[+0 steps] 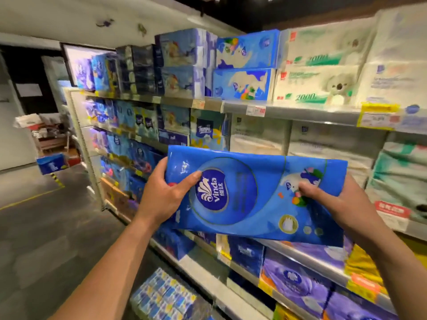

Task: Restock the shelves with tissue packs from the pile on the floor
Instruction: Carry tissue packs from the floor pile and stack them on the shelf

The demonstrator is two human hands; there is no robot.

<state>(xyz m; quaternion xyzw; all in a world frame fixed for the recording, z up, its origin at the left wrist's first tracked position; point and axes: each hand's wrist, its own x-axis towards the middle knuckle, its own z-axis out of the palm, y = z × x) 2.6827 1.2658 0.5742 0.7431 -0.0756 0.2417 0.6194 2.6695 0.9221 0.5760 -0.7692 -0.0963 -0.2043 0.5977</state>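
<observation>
I hold the blue tissue pack (pixel 251 195) mid-frame, left hand (pixel 166 192) and right hand (pixel 342 202) clamping its ends; level, ready for shelving.

Grey floor (pixel 46 227) with a yellow line (pixel 27 199), dark doorway (pixel 27 77) at far left, cluttered cardboard boxes (pixel 46 135) beside it

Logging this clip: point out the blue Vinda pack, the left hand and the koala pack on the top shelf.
blue Vinda pack (pixel 254 195), head view, front face.
left hand (pixel 166 192), head view, back of hand.
koala pack (pixel 318 85), head view, printed front.
</observation>
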